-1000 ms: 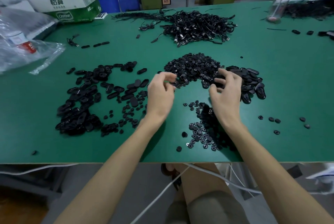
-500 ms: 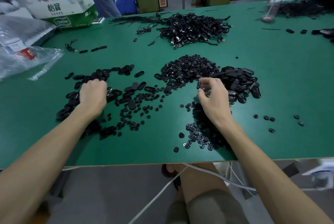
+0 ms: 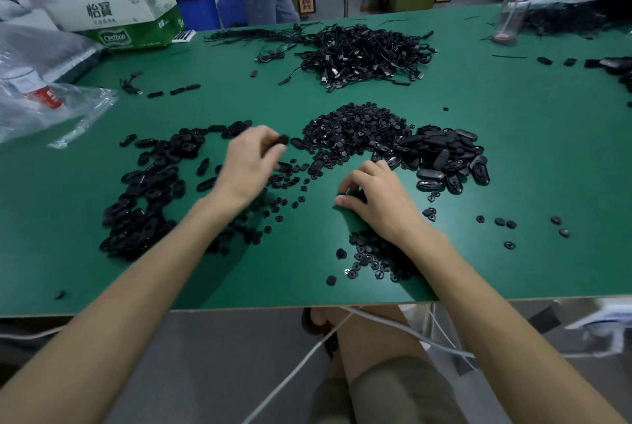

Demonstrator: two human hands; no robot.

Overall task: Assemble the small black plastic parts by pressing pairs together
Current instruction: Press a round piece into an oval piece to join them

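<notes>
Green table (image 3: 513, 156), left hand (image 3: 251, 165) pinching black oval part (image 3: 282, 140), right hand (image 3: 379, 199) curled palm-down, grip unclear.

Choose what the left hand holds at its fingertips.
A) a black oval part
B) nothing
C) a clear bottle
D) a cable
A: the left hand pinches a black oval part between its fingertips, though motion blurs the hand.

Matt green tabletop (image 3: 513, 156); glossy blk plastic parts (image 3: 444, 156); crinkly clear plastic bag (image 3: 51, 105).
</notes>
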